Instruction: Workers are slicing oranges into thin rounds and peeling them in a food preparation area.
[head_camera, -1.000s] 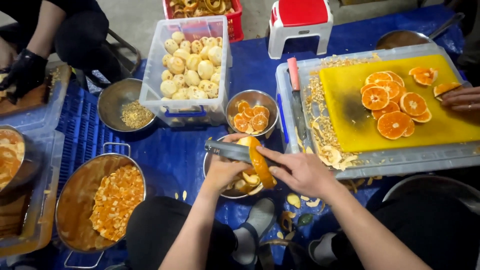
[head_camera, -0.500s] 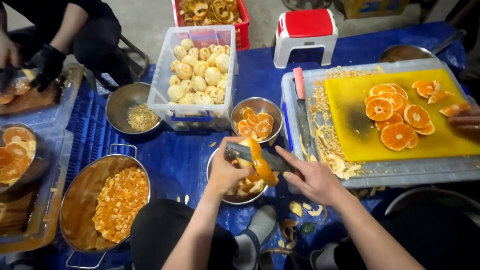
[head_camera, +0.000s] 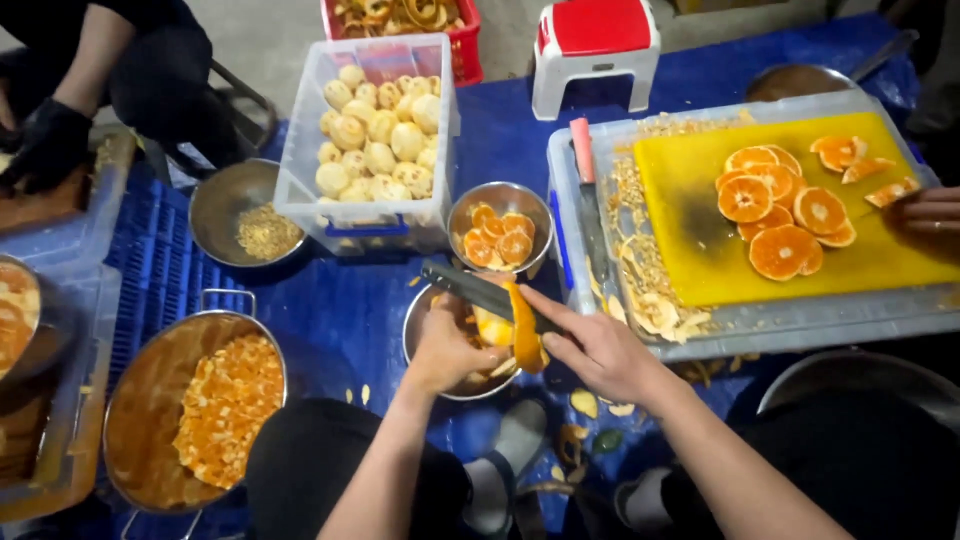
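Orange fruit, partly peeled and pale yellow (head_camera: 492, 326), sits in our left hand (head_camera: 447, 350), fingers curled tight around it, right above a round steel bowl (head_camera: 420, 325) that rests on the blue tarp on the floor (head_camera: 340, 310). Our right hand (head_camera: 600, 350) has its fingers clamped on a dark-handled peeler (head_camera: 480, 292) laid across the fruit, and a curl of orange peel (head_camera: 525, 340) hangs from the blade over the bowl.

Just behind the bowl we see a smaller steel bowl of orange halves (head_camera: 502, 238), and beside it to the left a clear plastic box piled with peeled pale fruit (head_camera: 378, 140). Farther left stands a steel bowl holding brownish seeds or scraps (head_camera: 240, 212), and near our left knee a large steel pot of orange pulp pieces (head_camera: 190, 410).

To the right lies a yellow cutting board (head_camera: 700, 250) set in a clear tray (head_camera: 760, 325), with orange slices (head_camera: 775, 215) on it; another person's hand (head_camera: 925, 212) touches the board's far edge. A second person's black-gloved hand (head_camera: 50, 140) works at top left. A red-and-white plastic stool (head_camera: 595, 45) stands behind the tray.
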